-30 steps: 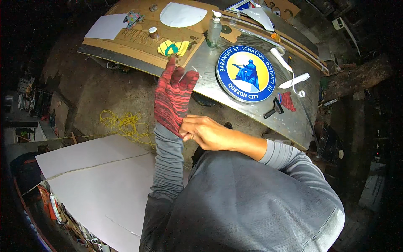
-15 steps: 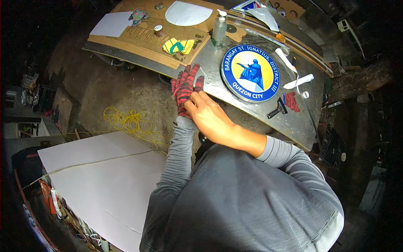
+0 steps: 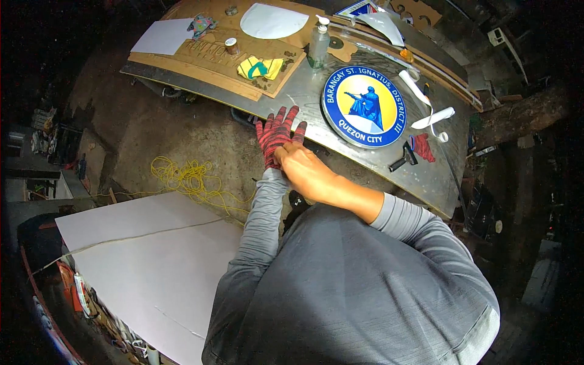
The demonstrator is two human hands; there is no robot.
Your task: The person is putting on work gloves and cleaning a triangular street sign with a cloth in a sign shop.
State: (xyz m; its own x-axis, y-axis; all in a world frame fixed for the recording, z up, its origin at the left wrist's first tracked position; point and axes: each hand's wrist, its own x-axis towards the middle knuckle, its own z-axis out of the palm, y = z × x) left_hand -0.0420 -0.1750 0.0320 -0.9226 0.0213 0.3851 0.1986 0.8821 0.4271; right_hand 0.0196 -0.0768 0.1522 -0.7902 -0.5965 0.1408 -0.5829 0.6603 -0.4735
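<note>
By the table (image 3: 435,182), your L hand (image 3: 275,137) wears a red/blk glove (image 3: 268,145), fingers wide. Your bare R hand (image 3: 303,171) pinches it nr wrist.

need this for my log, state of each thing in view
left hand, fingers spread
striped glove, on left hand
right hand, bare, fingers curled against glove
round sign, lying face up
pump bottle, upright
small jar, upright
yellow cord, loosely tangled
black tool, lying down
</note>
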